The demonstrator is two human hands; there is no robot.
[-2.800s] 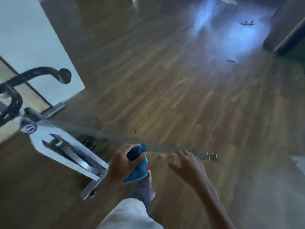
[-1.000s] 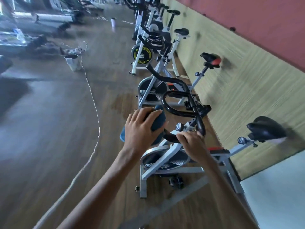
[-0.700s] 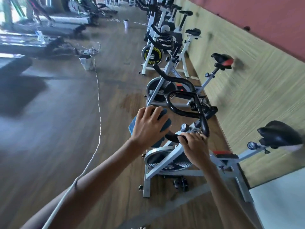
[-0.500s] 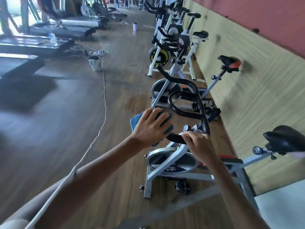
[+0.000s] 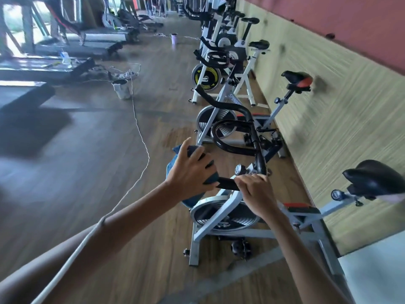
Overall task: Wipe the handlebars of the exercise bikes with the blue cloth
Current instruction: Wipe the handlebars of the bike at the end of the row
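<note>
As before, blue cloth (image 5: 173, 172) on handlebar (image 5: 230, 150)

This is a gym: a row of exercise bikes (image 5: 225, 218) stands along a panelled wall (image 5: 350, 102), treadmills (image 5: 100, 37) line the far side, and a wide wooden floor (image 5: 87, 183) runs between them.

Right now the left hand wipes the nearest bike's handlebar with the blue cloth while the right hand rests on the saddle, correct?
Not the saddle: the head view shows the right hand gripping the handlebar, beside the left hand, which holds the blue cloth on it.
</note>
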